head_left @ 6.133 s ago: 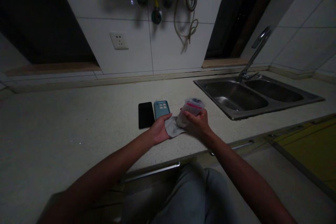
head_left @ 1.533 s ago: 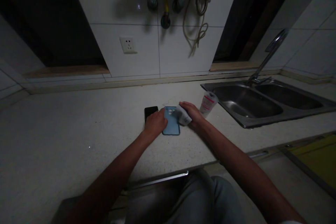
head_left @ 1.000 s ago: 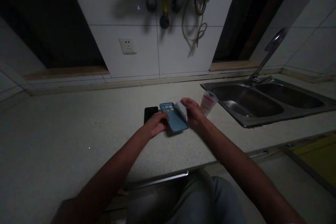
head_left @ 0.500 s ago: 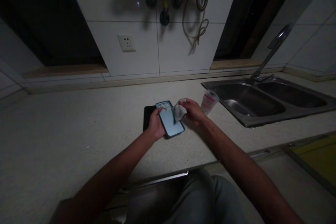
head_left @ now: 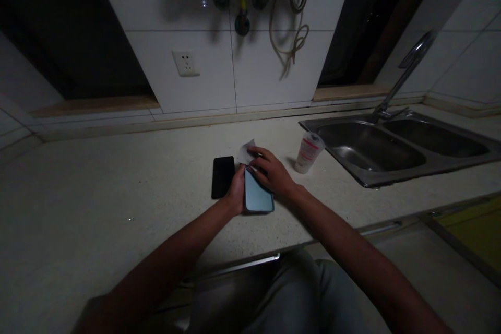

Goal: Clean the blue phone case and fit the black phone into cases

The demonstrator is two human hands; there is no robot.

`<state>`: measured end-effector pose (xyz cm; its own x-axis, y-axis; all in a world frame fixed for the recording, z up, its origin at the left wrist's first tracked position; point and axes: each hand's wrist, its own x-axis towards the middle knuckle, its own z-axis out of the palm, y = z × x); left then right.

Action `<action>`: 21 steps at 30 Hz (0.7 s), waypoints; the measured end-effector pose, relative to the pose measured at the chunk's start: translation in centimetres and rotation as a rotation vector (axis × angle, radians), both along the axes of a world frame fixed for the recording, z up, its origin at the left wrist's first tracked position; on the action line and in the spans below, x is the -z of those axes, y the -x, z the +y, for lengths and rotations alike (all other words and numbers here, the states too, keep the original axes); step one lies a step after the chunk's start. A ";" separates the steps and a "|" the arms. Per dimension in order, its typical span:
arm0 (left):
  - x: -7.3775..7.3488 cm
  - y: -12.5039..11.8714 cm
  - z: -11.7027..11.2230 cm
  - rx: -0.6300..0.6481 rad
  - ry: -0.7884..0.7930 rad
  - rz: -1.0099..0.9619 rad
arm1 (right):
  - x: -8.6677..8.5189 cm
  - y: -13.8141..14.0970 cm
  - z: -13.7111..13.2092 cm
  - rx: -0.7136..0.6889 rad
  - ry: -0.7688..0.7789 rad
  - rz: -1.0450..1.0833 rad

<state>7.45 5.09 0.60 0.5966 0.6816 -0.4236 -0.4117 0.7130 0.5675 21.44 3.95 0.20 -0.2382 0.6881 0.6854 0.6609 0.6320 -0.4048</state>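
A light blue phone case [head_left: 258, 197] is gripped along its left side by my left hand [head_left: 236, 192], close above the counter. My right hand [head_left: 271, 171] lies over the case's upper part, fingers closed on a pale grey cloth or tissue [head_left: 246, 153] that sticks out past the top edge. Its exact material is too dim to make out. The case's camera cut-out is hidden under the right hand and the cloth. Just left of my left hand, a black phone [head_left: 223, 177] lies flat on the counter, dark side up.
A clear plastic cup [head_left: 308, 153] with pink print stands on the speckled counter [head_left: 156, 182], right of my hands. Farther right is a double steel sink [head_left: 368, 179] with a tall faucet [head_left: 407, 73]. Pipes and a wall socket [head_left: 186, 63] are on the tiled wall behind.
My right hand has moved left with the cloth, from the middle of the case to its top edge. The case has turned more upright in view, and more of the black phone shows.
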 end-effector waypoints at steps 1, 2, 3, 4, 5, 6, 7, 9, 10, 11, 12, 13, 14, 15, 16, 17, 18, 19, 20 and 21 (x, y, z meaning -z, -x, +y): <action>0.2 0.0 0.1 -0.002 0.004 0.008 | 0.1 0.0 0.0 -0.028 0.013 -0.014; 0.4 0.0 0.2 -0.005 0.002 0.009 | 0.1 0.0 -0.1 -0.052 0.032 -0.022; 0.5 0.0 0.3 -0.008 -0.006 0.005 | 0.0 0.0 -0.2 -0.072 0.055 -0.028; 0.7 0.0 0.4 -0.011 -0.016 -0.001 | 0.0 -0.1 -0.3 -0.086 0.080 -0.033; 0.9 -0.1 0.5 -0.014 -0.025 -0.008 | -0.1 -0.1 -0.4 -0.093 0.108 -0.038; 1.0 -0.1 0.6 -0.018 -0.029 -0.016 | -0.1 -0.1 -0.5 -0.096 0.139 -0.044; 1.0 -0.2 0.7 -0.022 -0.028 -0.024 | -0.2 -0.1 -0.6 -0.099 0.171 -0.052; 1.0 -0.4 0.8 -0.033 -0.010 -0.040 | -0.2 0.0 -0.7 -0.101 0.216 -0.065; 0.9 -0.5 0.8 -0.038 0.005 -0.048 | -0.2 0.1 -0.8 -0.101 0.226 -0.068; 0.8 -0.6 0.8 -0.040 0.020 -0.054 | -0.2 0.1 -0.8 -0.101 0.229 -0.068; 0.6 -0.6 0.8 -0.042 0.032 -0.061 | -0.1 0.2 -0.9 -0.103 0.228 -0.065; 0.5 -0.6 0.8 -0.042 0.038 -0.068 | 0.0 0.2 -1.0 -0.106 0.227 -0.064; 0.4 -0.6 0.9 -0.042 0.039 -0.075 | 0.1 0.3 -1.0 -0.112 0.223 -0.065; 0.3 -0.5 0.9 -0.042 0.038 -0.084 | 0.2 0.3 -1.1 -0.122 0.215 -0.071; 0.2 -0.4 1.0 -0.040 0.035 -0.096 | 0.2 0.4 -1.3 -0.134 0.203 -0.084; 0.3 -0.3 1.2 -0.035 0.035 -0.112 | 0.2 0.4 -1.5 -0.145 0.186 -0.103; 0.3 -0.2 1.3 -0.023 0.039 -0.130 | 0.2 0.5 -1.8 -0.155 0.166 -0.127; 0.4 0.0 1.4 -0.004 0.046 -0.147 | 0.2 0.7 -2.2 -0.165 0.148 -0.154; 0.6 0.1 1.6 0.018 0.051 -0.166 | 0.1 0.8 -2.7 -0.173 0.133 -0.179; 0.8 0.2 1.7 0.039 0.054 -0.183 | 0.1 0.9 -3.2 -0.181 0.123 -0.203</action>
